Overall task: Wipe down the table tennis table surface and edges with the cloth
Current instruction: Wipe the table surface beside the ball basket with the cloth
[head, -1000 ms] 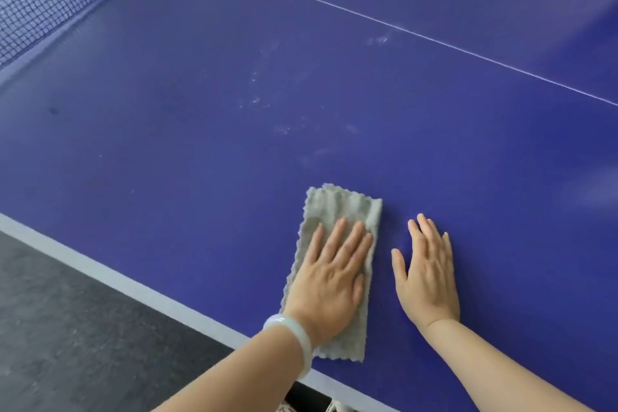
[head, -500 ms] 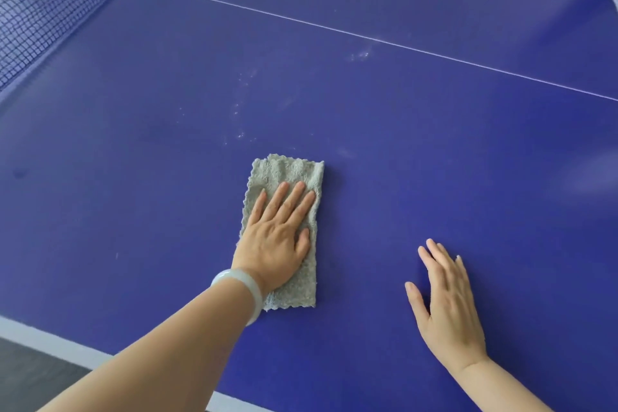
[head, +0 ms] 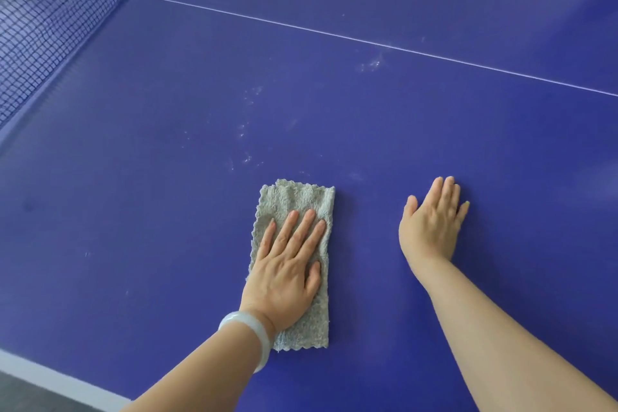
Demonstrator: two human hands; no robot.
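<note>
Blue table tennis table (head: 401,130) fills the view, with no readable writing. Folded grey cloth (head: 294,201) lies lengthwise away from the near white edge, left hand (head: 284,264) pressing flat on it. Right hand (head: 431,224) rests flat beside it. Net (head: 50,27) far left; dusty smudges (head: 247,144) just beyond the cloth.

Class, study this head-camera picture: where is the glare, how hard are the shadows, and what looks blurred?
Head view: a pale sheen lies on the table at its right edge; head view: shadows beside the cloth and the right hand are soft and narrow; head view: the net at upper left is smeared, the left hand sharp.
</note>
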